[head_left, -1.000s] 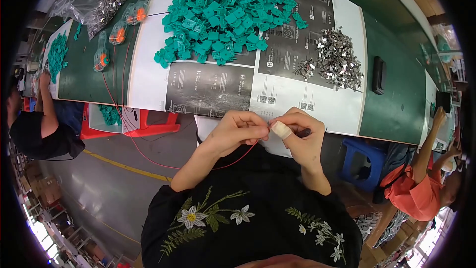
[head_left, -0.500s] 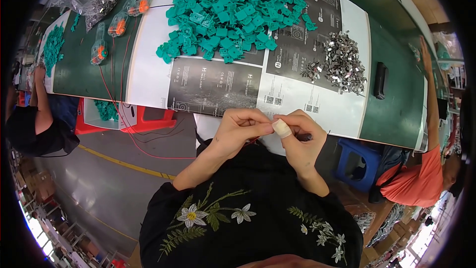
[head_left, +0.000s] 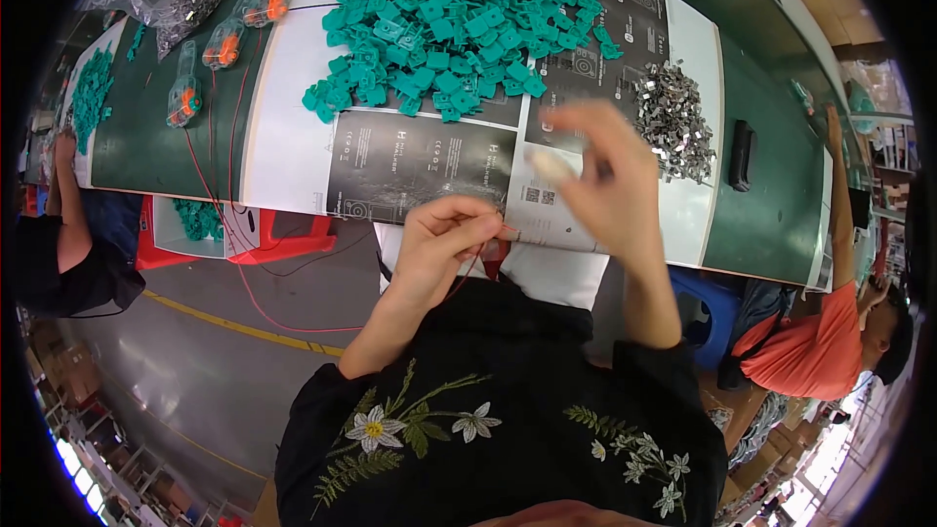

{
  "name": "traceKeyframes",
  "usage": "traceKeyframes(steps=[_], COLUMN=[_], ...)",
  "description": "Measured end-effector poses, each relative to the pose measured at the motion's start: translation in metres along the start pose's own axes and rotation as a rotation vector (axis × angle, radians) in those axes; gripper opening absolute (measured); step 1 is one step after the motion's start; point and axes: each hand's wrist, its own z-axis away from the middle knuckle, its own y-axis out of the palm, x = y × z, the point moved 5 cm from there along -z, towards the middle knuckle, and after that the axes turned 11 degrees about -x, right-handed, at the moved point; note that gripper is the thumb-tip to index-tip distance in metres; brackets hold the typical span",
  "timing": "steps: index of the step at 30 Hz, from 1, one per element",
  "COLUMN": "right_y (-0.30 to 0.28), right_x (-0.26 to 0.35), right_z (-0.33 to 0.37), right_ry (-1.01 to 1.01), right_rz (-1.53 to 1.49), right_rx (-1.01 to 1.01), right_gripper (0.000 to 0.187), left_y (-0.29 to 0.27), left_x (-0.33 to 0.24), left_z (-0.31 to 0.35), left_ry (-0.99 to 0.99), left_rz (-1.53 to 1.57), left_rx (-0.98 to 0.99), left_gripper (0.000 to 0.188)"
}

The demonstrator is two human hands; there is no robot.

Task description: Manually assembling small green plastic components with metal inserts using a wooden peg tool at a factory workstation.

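My left hand point(head_left: 439, 249) is at the table's near edge, its thumb and forefinger pinched on a thin red wire point(head_left: 473, 268) whose short end sticks out to the right. My right hand point(head_left: 620, 181) is raised over the printed sheet, blurred by motion, with a pale wrap on its thumb. Its thumb and forefinger are apart and nothing shows between them. Just beyond it lies a heap of small shiny metal clips point(head_left: 675, 127). A large pile of green plastic pieces point(head_left: 444, 29) covers the far middle of the table.
Clear bottle-like containers with orange parts point(head_left: 183, 98) stand at left, near a plastic bag of metal pieces point(head_left: 195, 0). A black block-like object point(head_left: 744, 156) lies at right. A white bin point(head_left: 234, 239) holds green pieces. Co-workers sit on both sides; a blue stool point(head_left: 708, 317) is at right.
My right hand has left my left hand and swung up and right toward the metal clips, its fingers parting. My left hand has shifted slightly left and down, and the wire in it now shows.
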Motion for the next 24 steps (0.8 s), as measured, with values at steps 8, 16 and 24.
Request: traceKeyframes(steps=[8,16,24], right_y=[0.019,-0.003,-0.078], right_x=[-0.052,-0.056,-0.077], right_z=[-0.038,0.015,0.039], right_ry=[-0.241,-0.109,0.265], right_rz=[0.409,0.067,0.314], right_rx=[0.114,0.561,-0.052], right_gripper=[0.03,0.026,0.016], left_y=[0.007,0.019,0.025], left_x=[-0.001,0.009,0.02], left_z=[0.005,0.005,0.004], left_ry=[-0.058,-0.26,-0.168], left_rz=[-0.173,-0.423,-0.499], left_rx=[0.021,0.256,0.179], left_gripper=[0.009,0.015,0.01])
